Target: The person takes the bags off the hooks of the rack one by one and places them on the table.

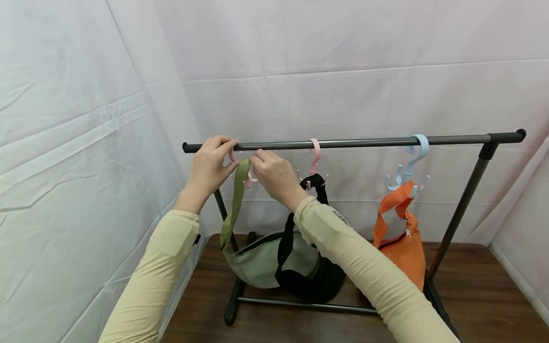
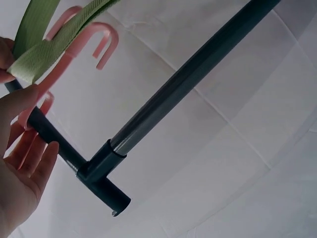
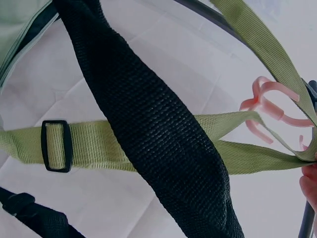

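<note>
Pinching the green strap (image 1: 238, 205), the right hand (image 1: 274, 174) is close beside a pink hook (image 2: 58, 72), which the left hand (image 1: 208, 164) grips at the rail (image 1: 364, 143). The green bag (image 1: 259, 269) hangs below, partly behind a black strap (image 1: 285, 247).

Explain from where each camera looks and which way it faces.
Head: on the head, facing forward and down at the rack; left hand, right hand, both forearms show.
Left wrist: on that wrist, facing the rail end and pink hook; left hand shows.
Right wrist: on that wrist, facing the black strap and green strap; fingers show at right.
Both wrist views share the green strap and pink hook.
</note>
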The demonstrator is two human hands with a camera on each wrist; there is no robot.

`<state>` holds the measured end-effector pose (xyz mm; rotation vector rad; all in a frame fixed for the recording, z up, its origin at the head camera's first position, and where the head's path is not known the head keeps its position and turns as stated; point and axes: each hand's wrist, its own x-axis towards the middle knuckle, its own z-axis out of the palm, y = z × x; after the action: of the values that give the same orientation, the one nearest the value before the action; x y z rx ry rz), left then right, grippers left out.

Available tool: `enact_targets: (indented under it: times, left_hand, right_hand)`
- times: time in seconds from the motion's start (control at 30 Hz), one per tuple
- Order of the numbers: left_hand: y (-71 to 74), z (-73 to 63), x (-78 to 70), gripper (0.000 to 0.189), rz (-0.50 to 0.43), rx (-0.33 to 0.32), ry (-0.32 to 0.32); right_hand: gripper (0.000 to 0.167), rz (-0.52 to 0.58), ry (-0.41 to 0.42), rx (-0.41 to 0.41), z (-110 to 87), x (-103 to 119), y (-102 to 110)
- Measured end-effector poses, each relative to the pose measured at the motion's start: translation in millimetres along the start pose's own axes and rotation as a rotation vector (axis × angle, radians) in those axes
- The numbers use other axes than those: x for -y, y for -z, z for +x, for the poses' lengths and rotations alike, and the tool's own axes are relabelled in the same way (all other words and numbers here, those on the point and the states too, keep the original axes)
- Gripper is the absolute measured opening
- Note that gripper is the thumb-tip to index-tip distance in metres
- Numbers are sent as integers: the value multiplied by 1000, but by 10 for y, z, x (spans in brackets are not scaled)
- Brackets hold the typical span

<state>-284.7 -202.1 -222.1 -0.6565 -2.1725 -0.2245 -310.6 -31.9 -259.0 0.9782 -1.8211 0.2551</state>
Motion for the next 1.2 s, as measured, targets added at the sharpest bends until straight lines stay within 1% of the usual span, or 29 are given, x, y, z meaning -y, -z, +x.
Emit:
enact_targets:
  times: [0.1, 0.27, 0.37, 0.5, 0.6, 0.77, 0.87, 0.97, 1.1, 1.2]
  left_hand:
    - [31, 26, 16, 41, -24, 25, 20]
    - [49, 56, 26, 39, -22, 59, 38]
    - [43, 66, 27, 37, -21, 67, 42]
    - [24, 69, 34, 38, -32, 68, 48]
    - [16, 57, 33, 39, -58, 63, 56]
    - [40, 3, 19, 40, -97, 29, 80]
    - [89, -84, 18, 39, -119, -9, 103]
    - [142, -215, 15, 36, -153, -61, 116]
    - [198, -441, -3, 31, -212, -149, 123]
    - [206, -686, -40, 29, -261, -195, 157]
  right_hand:
    - [14, -6, 21, -24, 4, 3, 7]
    - [13, 11, 61, -87, 23, 12, 39]
    - [12, 18, 82, -121, 46, 25, 66]
    - [13, 18, 87, -141, 65, 44, 103]
    - [13, 16, 89, -149, 72, 62, 136]
    - [13, 29, 95, -162, 83, 95, 175]
    - [15, 28, 109, -170, 102, 129, 186]
    - [15, 21, 122, -179, 127, 160, 207]
    - [13, 32, 120, -174, 178, 180, 262]
    - [13, 27, 109, -158, 228, 175, 309]
